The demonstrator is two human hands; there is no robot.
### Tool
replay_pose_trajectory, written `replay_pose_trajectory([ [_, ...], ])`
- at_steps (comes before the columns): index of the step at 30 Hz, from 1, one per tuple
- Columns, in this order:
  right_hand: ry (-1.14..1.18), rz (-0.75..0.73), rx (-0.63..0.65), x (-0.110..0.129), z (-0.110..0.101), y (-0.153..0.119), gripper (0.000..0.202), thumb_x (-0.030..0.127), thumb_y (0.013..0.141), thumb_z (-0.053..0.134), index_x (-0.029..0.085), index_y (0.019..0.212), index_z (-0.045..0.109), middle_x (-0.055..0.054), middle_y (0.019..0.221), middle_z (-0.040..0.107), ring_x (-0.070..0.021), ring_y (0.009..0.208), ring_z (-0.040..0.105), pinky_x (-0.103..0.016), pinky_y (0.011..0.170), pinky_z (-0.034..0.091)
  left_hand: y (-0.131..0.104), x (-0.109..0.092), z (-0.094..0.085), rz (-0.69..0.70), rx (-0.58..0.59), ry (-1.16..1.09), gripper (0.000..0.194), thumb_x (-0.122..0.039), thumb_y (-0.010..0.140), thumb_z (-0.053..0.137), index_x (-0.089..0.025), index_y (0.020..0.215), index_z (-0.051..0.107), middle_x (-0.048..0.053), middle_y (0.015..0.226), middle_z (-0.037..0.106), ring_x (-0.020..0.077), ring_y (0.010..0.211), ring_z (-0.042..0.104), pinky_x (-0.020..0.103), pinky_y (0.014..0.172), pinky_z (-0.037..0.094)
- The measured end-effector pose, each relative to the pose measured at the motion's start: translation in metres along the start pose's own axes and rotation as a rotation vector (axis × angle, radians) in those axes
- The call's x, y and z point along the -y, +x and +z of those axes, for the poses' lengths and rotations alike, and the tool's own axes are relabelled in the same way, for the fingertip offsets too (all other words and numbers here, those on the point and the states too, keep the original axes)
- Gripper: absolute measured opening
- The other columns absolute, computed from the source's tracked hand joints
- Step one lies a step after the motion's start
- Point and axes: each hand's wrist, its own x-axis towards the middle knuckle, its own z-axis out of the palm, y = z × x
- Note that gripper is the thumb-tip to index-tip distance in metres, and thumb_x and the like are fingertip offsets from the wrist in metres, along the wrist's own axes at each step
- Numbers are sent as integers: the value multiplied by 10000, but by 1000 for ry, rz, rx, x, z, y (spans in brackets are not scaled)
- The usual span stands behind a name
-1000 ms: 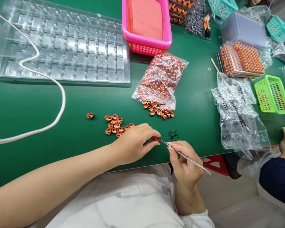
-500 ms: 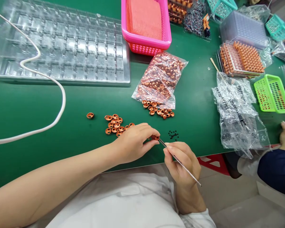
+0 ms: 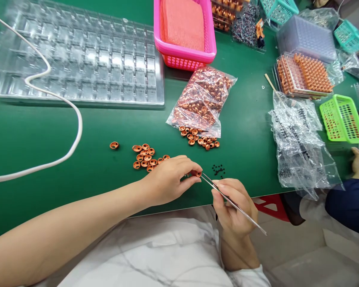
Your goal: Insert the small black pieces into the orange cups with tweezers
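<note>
At the near edge of the green table (image 3: 248, 119): right hand (image 3: 235, 203), thumb and fingers clamped on metal tweezers (image 3: 242, 211), their two prongs slightly parted and pointing at the piece opposite. Whether the tips carry anything: too small to tell.

Left hand (image 3: 167, 179): thumb and fingers pinched together on one copper-coloured cup (image 3: 198, 174), held just above the tabletop; one unit in work, not yet put down.

Just beyond the hands: scatter of tiny black pieces (image 3: 218, 170), loose, a modest number unused. To the left, a cluster of similar cups (image 3: 144, 153), partly behind the left hand, open sides mostly up; perhaps the finished lot, though any fitting inside cannot be made out. Single stray cup (image 3: 114, 145), set apart from these.

Farther: loose pile of cups (image 3: 200, 142) at the mouth of a transparent plastic bag (image 3: 202, 95), well filled with more. Judged as remaining stock, it far outnumbers the cluster; progress on the whole appears early.

Behind the bag: pink plastic basket (image 3: 184, 54).
</note>
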Motion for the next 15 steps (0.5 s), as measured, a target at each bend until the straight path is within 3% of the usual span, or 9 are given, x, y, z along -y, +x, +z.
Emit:
replay_pose_trajectory([
  [3,18,56,-43,0,-5,1,230,131,983,585,231,1174,666,-84,1093,726,-246,985,729,-476,825,643,1,0,-1,23,15,-21,36,-170,995,675,-159,1022,697,28,872,767,159,787,683,251,709,532],
  [6,-4,76,-25,-1,-11,3,285,126,1016,482,243,1200,665,-95,1133,720,-262,1039,706,-494,850,624,1,1,-1,54,34,-70,59,-197,1018,652,-166,1041,697,33,890,778,161,796,686,256,726,539],
  [10,-28,32,120,-5,-16,6,357,61,981,534,228,1271,657,-70,997,701,-198,851,671,-366,698,594,-1,0,0,94,60,-118,78,-196,1031,633,-171,1067,698,36,890,790,163,800,692,263,746,547],
  [15,-87,-189,311,-16,-15,10,389,90,935,677,232,1296,641,-37,924,717,-165,757,642,-321,669,579,-4,-2,1,140,86,-124,109,-202,1041,608,-173,1106,690,55,906,782,168,808,700,269,746,559],
])
